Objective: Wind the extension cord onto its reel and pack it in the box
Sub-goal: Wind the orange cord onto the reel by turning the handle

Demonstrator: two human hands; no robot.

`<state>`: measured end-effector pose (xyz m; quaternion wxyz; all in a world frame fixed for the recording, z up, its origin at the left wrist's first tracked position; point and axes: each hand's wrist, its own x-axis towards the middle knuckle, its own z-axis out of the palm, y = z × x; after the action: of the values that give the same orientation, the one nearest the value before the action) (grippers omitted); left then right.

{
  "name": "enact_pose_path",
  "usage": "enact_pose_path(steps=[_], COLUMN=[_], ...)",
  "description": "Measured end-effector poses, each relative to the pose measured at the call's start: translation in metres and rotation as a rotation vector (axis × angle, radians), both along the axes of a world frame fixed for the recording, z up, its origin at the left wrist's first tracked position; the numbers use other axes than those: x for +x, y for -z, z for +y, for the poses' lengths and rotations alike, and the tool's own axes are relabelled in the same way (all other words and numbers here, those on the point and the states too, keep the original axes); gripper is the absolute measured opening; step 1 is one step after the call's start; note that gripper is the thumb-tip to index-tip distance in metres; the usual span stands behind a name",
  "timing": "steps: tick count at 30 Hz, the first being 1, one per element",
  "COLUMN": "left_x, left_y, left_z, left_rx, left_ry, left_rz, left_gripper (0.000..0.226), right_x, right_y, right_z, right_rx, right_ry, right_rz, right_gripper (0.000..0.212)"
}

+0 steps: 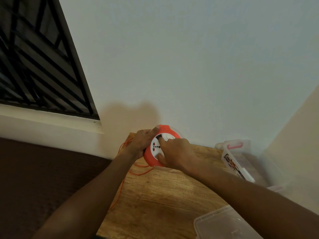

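Reel [156, 149] held up over the far tabletop [155, 195], left hand [140, 141] gripping its rim, right hand [174, 152] fingers curled onto the white face; slack cord [120, 187] best fed in under light tension, clear box [241, 161] right.

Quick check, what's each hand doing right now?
Left hand: grips the rim of the round orange plastic cord reel, steadying it.
Right hand: fingers curled on the reel's white centre disc, seemingly turning it.
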<state>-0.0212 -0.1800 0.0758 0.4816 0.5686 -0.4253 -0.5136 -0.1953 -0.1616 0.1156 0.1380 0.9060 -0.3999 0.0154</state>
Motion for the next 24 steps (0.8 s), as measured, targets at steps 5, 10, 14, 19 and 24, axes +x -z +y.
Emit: enact_pose_path(steps=[5, 10, 14, 19, 24], left_x=[0.001, 0.009, 0.007, 0.007, 0.007], left_y=[0.008, 0.01, 0.01, 0.01, 0.001], left_z=[0.002, 0.006, 0.007, 0.007, 0.004], left_rx=[0.042, 0.054, 0.048, 0.061, 0.046], left_ry=[-0.017, 0.037, 0.066, 0.083, 0.106], left_rz=[0.037, 0.036, -0.022, -0.032, -0.063], left_gripper=[0.062, 0.064, 0.057, 0.055, 0.045], right_x=[-0.004, -0.023, -0.025, -0.014, -0.002], right_y=[0.004, -0.017, -0.034, -0.047, -0.046], right_z=[0.002, -0.007, -0.012, -0.007, -0.001], right_rx=[-0.058, -0.02, 0.059, -0.019, -0.131], right_ry=[-0.083, -0.482, -0.541, -0.56, -0.485], right_rz=[0.121, 0.324, 0.46, 0.631, 0.728], right_gripper=[0.063, 0.058, 0.072, 0.074, 0.068])
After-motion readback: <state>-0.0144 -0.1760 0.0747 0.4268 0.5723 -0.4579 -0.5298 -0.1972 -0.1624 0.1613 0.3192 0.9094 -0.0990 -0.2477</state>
